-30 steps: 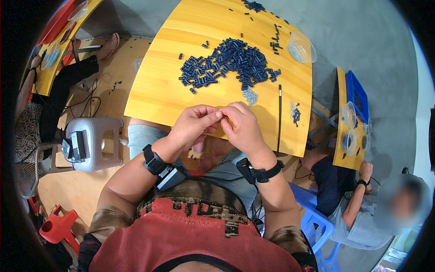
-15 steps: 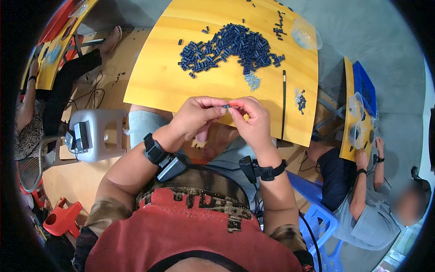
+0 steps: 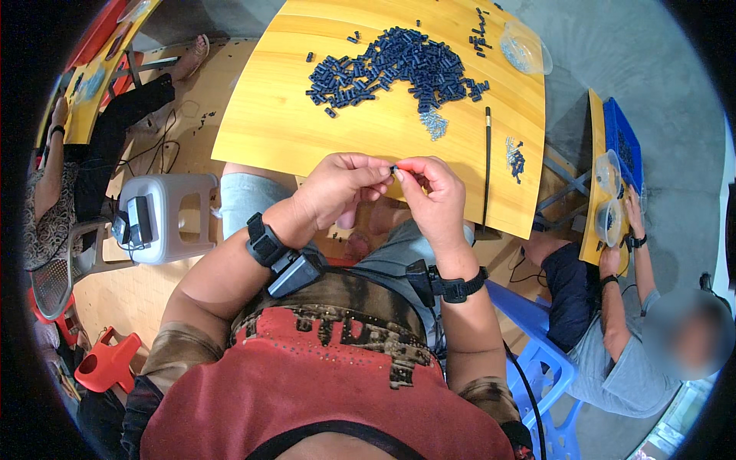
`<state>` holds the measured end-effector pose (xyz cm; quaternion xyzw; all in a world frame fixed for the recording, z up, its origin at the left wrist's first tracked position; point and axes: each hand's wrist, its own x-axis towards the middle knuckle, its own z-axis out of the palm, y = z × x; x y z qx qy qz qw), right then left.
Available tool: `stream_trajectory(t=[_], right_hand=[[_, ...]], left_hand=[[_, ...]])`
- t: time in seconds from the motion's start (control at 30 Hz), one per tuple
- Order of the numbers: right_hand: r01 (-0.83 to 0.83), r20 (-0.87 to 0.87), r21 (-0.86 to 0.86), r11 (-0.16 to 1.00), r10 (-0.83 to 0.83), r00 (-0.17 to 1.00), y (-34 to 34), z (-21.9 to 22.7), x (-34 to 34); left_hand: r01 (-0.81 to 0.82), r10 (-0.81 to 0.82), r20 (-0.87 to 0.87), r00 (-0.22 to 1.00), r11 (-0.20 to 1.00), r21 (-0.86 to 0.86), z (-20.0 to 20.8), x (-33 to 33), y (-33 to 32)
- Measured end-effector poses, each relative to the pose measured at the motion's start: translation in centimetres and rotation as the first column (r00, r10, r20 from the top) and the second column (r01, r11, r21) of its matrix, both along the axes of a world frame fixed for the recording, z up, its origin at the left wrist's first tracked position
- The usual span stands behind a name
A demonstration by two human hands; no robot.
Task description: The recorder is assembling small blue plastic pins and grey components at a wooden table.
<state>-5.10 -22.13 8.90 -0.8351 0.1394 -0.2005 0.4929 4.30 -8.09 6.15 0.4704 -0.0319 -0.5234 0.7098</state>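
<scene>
Close to the table's near edge, my left hand (image 3: 349, 182) and my right hand (image 3: 433, 193) meet fingertip to fingertip. Between them they pinch a small dark plastic part (image 3: 394, 169), mostly covered by the fingers. Beyond the hands lies a wide heap of short dark cylindrical parts (image 3: 399, 69). A little pile of small silvery pieces (image 3: 434, 125) sits at the heap's near side. Toward the right is a small group of dark and silvery pieces (image 3: 515, 159), with a thin black rod (image 3: 487, 165) lying left of it.
A clear plastic bowl (image 3: 524, 49) stands at the yellow table's (image 3: 268, 115) far right corner. On my left is a grey stool (image 3: 165, 222) with black devices on it. A co-worker in grey (image 3: 636, 368) works at another table on the right, near a blue tray (image 3: 622, 142).
The view has shifted slightly, so the tabletop sits a bit higher. Both hands stay together, and the dark part now shows less between the fingertips.
</scene>
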Motion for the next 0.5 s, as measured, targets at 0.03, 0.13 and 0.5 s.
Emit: stream_trajectory(t=[0.03, 0.13, 0.5], right_hand=[[0.004, 0.013, 0.050, 0.999, -0.004, 1.000, 0.00, -0.26, -0.02], [-0.001, 0.020, 0.107, 0.994, -0.001, 1.000, 0.01, -0.49, -0.08], [-0.032, 0.011, 0.060, 0.998, 0.031, 0.999, -0.01, -0.37, -0.30]], left_hand=[[0.000, -0.001, -0.034, 0.999, 1.000, -0.022, 0.10, 0.08, 0.04], [-0.003, -0.001, -0.068, 0.998, 0.998, -0.062, 0.25, 0.07, 0.18], [0.004, -0.009, -0.063, 0.998, 0.997, -0.073, 0.25, 0.03, 0.29]])
